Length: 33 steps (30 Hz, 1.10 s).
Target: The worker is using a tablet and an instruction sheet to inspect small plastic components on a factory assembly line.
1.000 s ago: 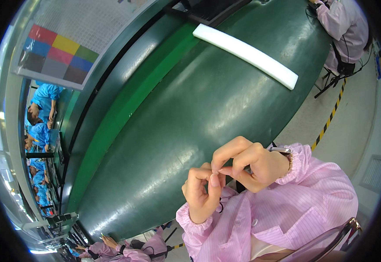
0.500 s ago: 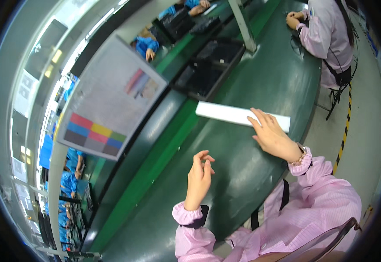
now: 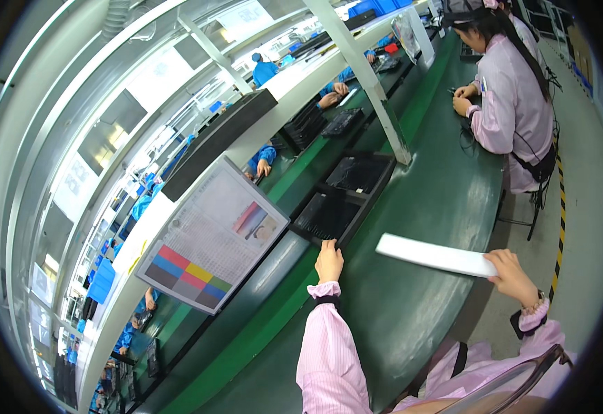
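Observation:
My right hand (image 3: 513,277) is closed around the right end of a long, flat white bar (image 3: 434,256). The bar slants across the green table, its other end pointing towards the tray; whether it rests fully on the surface I cannot tell. My left hand (image 3: 329,263) is stretched forward to the near corner of a black tray (image 3: 365,214), fingers bent over its rim. In the tray's two compartments lie dark, glossy flat panels (image 3: 325,214), each in its own section.
A sheet with coloured squares (image 3: 213,234) stands on the left, beside a white frame post (image 3: 367,83). At the far right a co-worker in pink (image 3: 505,96) sits at the same green table (image 3: 446,186). Blue-sleeved workers sit across the line.
My left hand has reached forward from above the table to the tray's corner. My right hand now grips the bar's end, and the bar has shifted right, away from the tray. The view has tilted up.

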Motion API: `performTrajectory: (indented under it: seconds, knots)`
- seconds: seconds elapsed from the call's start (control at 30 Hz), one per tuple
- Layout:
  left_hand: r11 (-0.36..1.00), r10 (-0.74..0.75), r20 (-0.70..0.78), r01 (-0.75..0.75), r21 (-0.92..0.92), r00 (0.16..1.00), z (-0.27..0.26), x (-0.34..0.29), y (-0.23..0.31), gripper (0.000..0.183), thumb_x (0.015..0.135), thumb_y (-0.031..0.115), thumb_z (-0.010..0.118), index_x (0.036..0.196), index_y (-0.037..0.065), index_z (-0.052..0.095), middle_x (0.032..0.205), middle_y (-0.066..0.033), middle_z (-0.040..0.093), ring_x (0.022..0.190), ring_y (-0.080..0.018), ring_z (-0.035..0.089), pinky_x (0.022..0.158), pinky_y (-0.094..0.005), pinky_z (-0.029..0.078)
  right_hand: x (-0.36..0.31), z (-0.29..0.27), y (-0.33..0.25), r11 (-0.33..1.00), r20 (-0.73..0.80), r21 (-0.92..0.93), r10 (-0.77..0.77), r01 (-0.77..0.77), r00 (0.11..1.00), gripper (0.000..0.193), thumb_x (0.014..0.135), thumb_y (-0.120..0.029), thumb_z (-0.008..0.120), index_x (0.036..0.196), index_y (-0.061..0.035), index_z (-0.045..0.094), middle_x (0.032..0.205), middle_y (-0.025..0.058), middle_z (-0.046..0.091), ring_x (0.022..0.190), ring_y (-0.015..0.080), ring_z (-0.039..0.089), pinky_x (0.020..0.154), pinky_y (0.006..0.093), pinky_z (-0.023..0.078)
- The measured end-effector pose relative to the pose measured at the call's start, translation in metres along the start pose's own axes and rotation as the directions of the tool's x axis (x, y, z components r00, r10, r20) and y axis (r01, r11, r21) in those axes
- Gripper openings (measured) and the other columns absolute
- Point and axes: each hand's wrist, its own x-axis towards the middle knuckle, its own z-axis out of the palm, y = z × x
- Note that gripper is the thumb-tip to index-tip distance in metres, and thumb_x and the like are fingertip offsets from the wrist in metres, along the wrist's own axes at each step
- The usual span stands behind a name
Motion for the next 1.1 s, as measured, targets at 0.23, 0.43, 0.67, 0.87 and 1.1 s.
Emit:
performTrajectory:
  seconds: [0.23,0.43,0.67,0.87,1.1]
  knots:
    - [0.997,-0.029,-0.122,0.038,0.067,0.992,0.013,-0.003,-0.002,0.021,0.075,0.01,0.065,0.091,0.006,0.052,0.092,-0.0109,0.055,0.081,-0.031,0.06,0.067,-0.0424,0.049,-0.027,-0.011,0.01,0.973,-0.167,0.096,0.225,-0.211,0.96,0.054,0.069,-0.001,0.066,0.119,0.0008,0.044,0.116,0.0153,0.046,0.109,0.0326,0.043,0.094,0.0389,0.033]
    - [1.0,-0.001,-0.142,-0.001,-0.019,0.99,-0.029,-0.012,-0.005,0.016,0.077,0.008,0.063,0.091,0.003,0.056,0.092,-0.0137,0.057,0.084,-0.0351,0.059,0.069,-0.0432,0.047,-0.008,0.008,-0.007,0.965,-0.284,0.22,0.204,-0.144,0.937,0.049,0.075,-0.004,0.061,0.119,0.0037,0.042,0.112,0.0183,0.045,0.107,0.0355,0.042,0.093,0.0397,0.035]
    - [0.984,0.091,-0.08,-0.102,-0.145,0.993,-0.083,-0.113,-0.009,0.016,0.078,0.005,0.062,0.091,0.001,0.054,0.09,-0.0157,0.056,0.08,-0.0376,0.058,0.067,-0.0418,0.047,0.031,0.038,-0.023,0.992,-0.356,0.095,0.114,-0.085,0.928,0.046,0.079,-0.007,0.058,0.119,0.0059,0.041,0.109,0.02,0.046,0.101,0.037,0.043,0.091,0.0414,0.036]
    - [0.975,-0.1,-0.046,0.088,-0.202,0.994,-0.127,-0.255,-0.008,0.015,0.08,0.003,0.06,0.092,0.0,0.053,0.089,-0.0157,0.055,0.081,-0.0361,0.057,0.068,-0.0373,0.047,0.058,0.07,-0.04,1.0,-0.247,0.007,0.011,-0.009,0.969,0.041,0.084,-0.011,0.055,0.121,0.0024,0.044,0.109,0.0195,0.049,0.102,0.0366,0.044,0.09,0.0398,0.037]
    - [0.934,-0.279,0.061,0.286,-0.214,0.958,-0.177,-0.384,0.029,0.016,0.079,0.001,0.059,0.093,0.0,0.053,0.092,-0.0137,0.055,0.084,-0.0346,0.056,0.07,-0.0377,0.046,0.07,0.095,-0.062,0.976,-0.157,-0.215,-0.067,0.032,0.985,0.051,0.084,-0.011,0.056,0.132,-0.0117,0.04,0.113,0.0158,0.048,0.103,0.0332,0.046,0.086,0.0408,0.038]
